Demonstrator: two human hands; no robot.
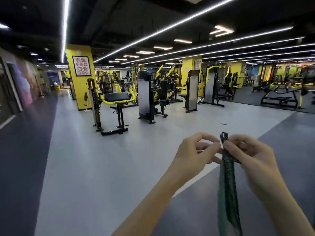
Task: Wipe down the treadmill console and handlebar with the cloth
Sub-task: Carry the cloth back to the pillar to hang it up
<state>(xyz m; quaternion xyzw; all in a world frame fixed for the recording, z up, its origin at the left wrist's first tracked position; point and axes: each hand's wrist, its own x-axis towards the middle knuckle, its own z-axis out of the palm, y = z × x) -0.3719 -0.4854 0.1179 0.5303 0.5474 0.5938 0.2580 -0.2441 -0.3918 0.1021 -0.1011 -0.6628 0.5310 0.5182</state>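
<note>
Head view: right hand (250,159) pinches the dark green cloth (228,193) near its top, and the rest hangs loose. Left hand (192,152) is curled at the top edge, grip unclear. Risk: fingertip hold slips, cloth drops. No treadmill visible. Grey floor (102,159) open ahead, curl machine (115,99) well apart.

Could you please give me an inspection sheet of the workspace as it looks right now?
Surface: grey floor, with darker strips at the left and lower right.
Job's things: cloth, dark green and patterned, hanging from the hands; no treadmill in view.
Clutter: small item on the floor, too small to identify.
Grips: left hand pinches the cloth's upper edge; right hand pinches it near the top.
Cables: nothing seen.
Surroundings: yellow-and-black weight machines; yellow pillar with a framed sign.
</note>
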